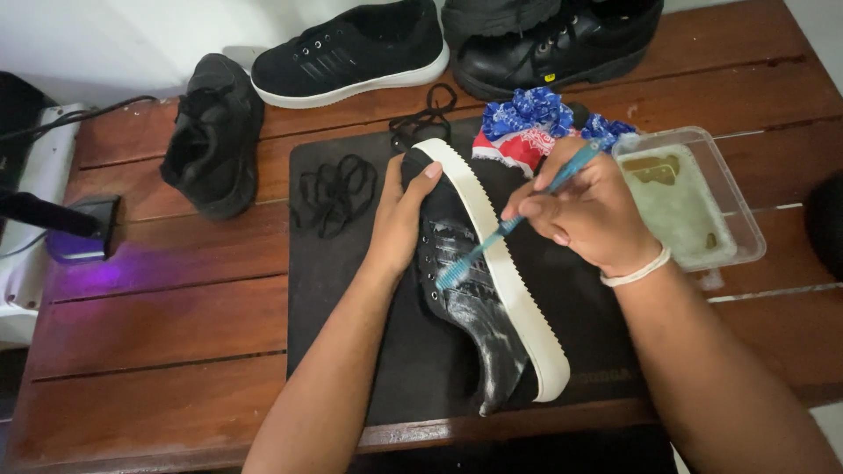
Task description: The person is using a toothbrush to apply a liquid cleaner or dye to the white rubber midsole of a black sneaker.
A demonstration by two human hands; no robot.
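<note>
Far left: a white power strip (35, 167) with dark cables, and beside it a small dark lamp (83, 230) throwing a purple glow on the wooden table (158, 325). Next right, an all-black sneaker (213, 136) lies on the bare wood, well apart from both hands. Behind it, at the table's far edge, a black sneaker with a white sole (351, 54) stands upright. A black mat (351, 351) covers the table middle; loose black laces (336, 191) lie on its left part, another lace bundle (424, 114) at its far edge. Left hand (402, 224) is on the mat, fingers curled over the toe end of the shoe being cleaned (479, 290), thumb along the upper, gripping it firmly. That shoe is black with a white sole, tipped on its side, sole edge facing right, upper wet and foamy; it runs from the left hand down toward the near mat edge, between the two forearms. A blue toothbrush (514, 219) crosses the white sole, bristle head touching the upper near the eyelets. Right hand (584, 211) is just right of the shoe, closed around the brush handle in a pinch grip, a white band on the wrist. Behind the hands, a crumpled blue, white and red cloth (536, 127); behind that, black leather shoes (553, 39). Far right: a clear plastic tub (689, 197) of cloudy water, near the right hand, not touching.
</note>
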